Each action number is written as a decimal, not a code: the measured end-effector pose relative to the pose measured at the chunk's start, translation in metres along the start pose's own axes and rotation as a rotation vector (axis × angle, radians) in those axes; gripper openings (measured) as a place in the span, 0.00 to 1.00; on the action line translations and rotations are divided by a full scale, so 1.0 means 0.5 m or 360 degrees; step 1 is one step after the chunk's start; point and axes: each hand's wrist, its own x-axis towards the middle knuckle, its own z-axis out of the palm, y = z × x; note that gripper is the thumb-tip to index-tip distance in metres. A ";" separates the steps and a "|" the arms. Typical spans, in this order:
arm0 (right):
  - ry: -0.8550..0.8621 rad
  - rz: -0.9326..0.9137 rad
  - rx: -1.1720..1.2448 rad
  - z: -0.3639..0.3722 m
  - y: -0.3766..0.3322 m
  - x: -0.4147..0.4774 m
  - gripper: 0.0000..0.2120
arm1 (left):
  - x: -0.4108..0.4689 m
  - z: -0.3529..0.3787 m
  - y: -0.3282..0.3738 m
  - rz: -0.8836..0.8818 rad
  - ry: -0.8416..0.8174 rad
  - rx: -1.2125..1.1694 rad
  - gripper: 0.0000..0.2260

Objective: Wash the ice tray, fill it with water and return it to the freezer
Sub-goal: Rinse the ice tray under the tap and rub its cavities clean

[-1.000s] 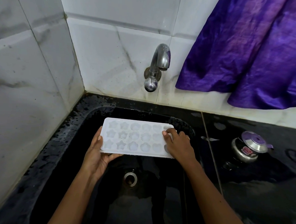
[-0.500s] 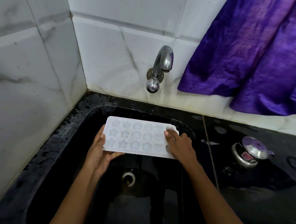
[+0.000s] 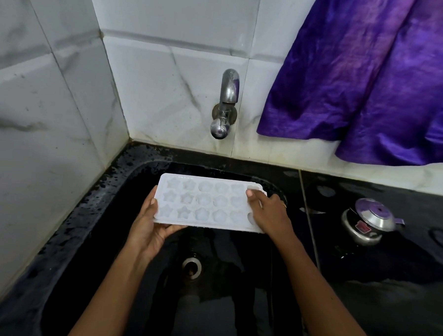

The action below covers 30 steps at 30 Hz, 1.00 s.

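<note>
A white ice tray (image 3: 205, 201) with star and flower shaped cells is held level over the black sink (image 3: 88, 238), cells facing up. My left hand (image 3: 150, 228) grips its left end from below, thumb on the rim. My right hand (image 3: 269, 215) holds its right end, fingers lying over the last cells. A chrome tap (image 3: 226, 104) sticks out of the tiled wall above and behind the tray; no water runs from it. The drain (image 3: 191, 266) lies below the tray.
A purple cloth (image 3: 368, 80) hangs on the wall at the right. A small steel pressure cooker (image 3: 369, 224) stands on the black counter right of the sink. White marble tiles close off the left side and the back.
The tray and both hands have stayed in nearly the same hold over the sink; the view has shifted slightly, with the tap a little further right.
</note>
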 end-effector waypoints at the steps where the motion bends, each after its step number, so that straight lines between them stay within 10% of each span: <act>1: -0.0001 0.0002 0.0008 0.001 0.001 -0.001 0.22 | 0.000 -0.001 0.001 0.0001 -0.0006 0.0011 0.14; 30: -0.0005 0.0020 0.0050 0.013 -0.003 0.016 0.23 | 0.023 0.000 0.012 -0.0008 -0.0025 0.0087 0.14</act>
